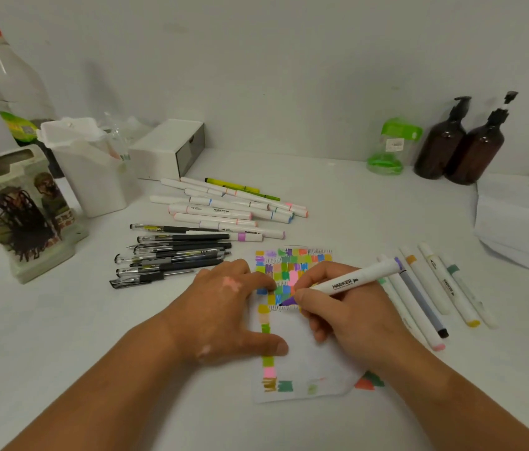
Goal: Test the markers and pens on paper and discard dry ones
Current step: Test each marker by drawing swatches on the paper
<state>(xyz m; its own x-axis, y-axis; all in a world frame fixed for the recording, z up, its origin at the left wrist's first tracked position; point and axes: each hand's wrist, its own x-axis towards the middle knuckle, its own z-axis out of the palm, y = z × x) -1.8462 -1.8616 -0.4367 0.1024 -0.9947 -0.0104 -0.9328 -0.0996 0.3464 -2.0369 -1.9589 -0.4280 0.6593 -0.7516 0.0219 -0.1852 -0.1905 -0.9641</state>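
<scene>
White bench (354,203) loaded with writing tools and containers.
A swatch-covered paper (308,362) lies front centre, with black pens (172,255) to its left rear, white markers (224,211) piled behind it and a further row of markers (425,288) just to its right. Along the wall stand a clear bottle (9,76), white holder (90,164), printed holder (19,209), white box (165,148), green container (386,148) and two brown pump bottles (464,148).

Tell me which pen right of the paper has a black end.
The slim grey pen, lying among the white markers; their ends are pink and yellow.
</scene>
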